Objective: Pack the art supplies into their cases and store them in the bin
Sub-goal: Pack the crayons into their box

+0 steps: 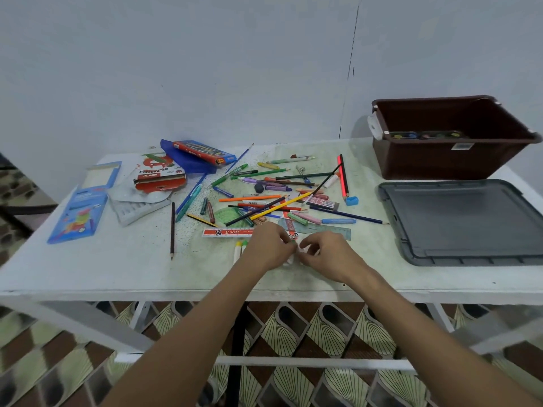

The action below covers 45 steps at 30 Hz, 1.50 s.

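A heap of pencils, crayons and pens (279,198) lies across the middle of the white table (123,268). My left hand (269,248) and my right hand (326,254) meet near the front of the heap, fingers curled around a small white item (291,258) that they mostly hide. Two crayons (239,251) lie just left of my left hand. A red-and-white ruler (226,232) sits behind them. The brown bin (446,160) stands at the back right with a paint palette (423,134) inside.
The bin's grey lid (467,221) lies flat in front of the bin. On the left are a blue crayon box (78,217), a white plastic tray (138,208), a red oil-pastel box (160,176) and a red pencil case (204,152). A lone brown pencil (172,230) lies apart.
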Motion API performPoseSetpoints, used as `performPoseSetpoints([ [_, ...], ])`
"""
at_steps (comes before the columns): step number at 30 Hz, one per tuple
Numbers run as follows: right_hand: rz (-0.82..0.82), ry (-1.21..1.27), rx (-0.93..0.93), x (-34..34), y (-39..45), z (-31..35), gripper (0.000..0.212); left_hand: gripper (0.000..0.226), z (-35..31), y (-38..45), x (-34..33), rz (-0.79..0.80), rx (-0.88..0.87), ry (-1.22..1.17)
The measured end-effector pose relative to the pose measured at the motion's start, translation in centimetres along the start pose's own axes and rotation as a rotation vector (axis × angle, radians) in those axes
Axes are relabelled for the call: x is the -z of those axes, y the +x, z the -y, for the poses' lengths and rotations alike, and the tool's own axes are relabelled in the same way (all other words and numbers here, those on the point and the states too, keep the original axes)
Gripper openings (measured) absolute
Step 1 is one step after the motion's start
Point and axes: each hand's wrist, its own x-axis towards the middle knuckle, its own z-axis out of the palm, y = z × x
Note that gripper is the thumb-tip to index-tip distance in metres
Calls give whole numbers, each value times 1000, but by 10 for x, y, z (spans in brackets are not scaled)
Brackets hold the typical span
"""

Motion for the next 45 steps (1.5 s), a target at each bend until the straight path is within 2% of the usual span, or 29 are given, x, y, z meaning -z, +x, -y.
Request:
performPoseSetpoints([
  [5,19,36,11,3,-2,-6,31,27,8,-3,1,25,-79,6],
  [10,65,17,28,5,-2,-7,35,33,16,-6,6,150,-190,78],
  [15,87,1,22,4,3,-8,35,36,18,-2,8,187,-193,76],
  [25,74,86,39,5,4,-15,33,36,24,0,6,118,-249,128],
  [35,98,138,55,5,6,-19,36,27,26,7,10,155,-239,92],
  [45,117,178,49,4,12,-25,48,45,29,9,6,117,-294,106],
])
